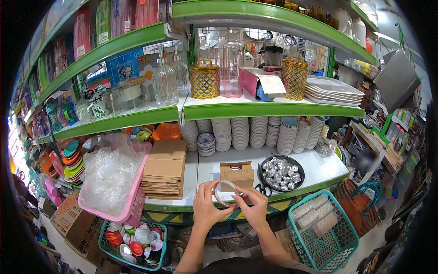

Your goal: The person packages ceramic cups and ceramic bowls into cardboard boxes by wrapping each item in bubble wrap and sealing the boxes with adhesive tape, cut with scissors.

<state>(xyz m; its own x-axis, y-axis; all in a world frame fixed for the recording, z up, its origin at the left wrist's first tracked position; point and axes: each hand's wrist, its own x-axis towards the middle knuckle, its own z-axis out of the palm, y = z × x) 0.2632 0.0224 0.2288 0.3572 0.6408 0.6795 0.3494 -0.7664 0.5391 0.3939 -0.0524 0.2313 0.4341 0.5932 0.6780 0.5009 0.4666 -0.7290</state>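
Between both hands, in front of the shelf edge, is a roll of tape (217, 197), seen as a pale ring with a reddish inner side. My left hand (207, 204) grips it from the left, fingertips on its upper rim. On the opposite side my right hand (252, 205) has its fingers closed on the rim. Just behind the roll stands a small open cardboard box (237, 173) with something white and round inside. Black-handled scissors (263, 190) lie right of the box. A black pan (281, 172) holds several silver-coloured pieces whose kind I cannot make out.
Flattened cardboard boxes (164, 169) are stacked on the left of the shelf. A pink basket (137, 201) holds bubble wrap (109, 173). Stacked white bowls (240, 132) line the back. A teal basket (349, 249) with bubble-wrapped bundles stands lower right; another basket (132, 262) holds small dishes.
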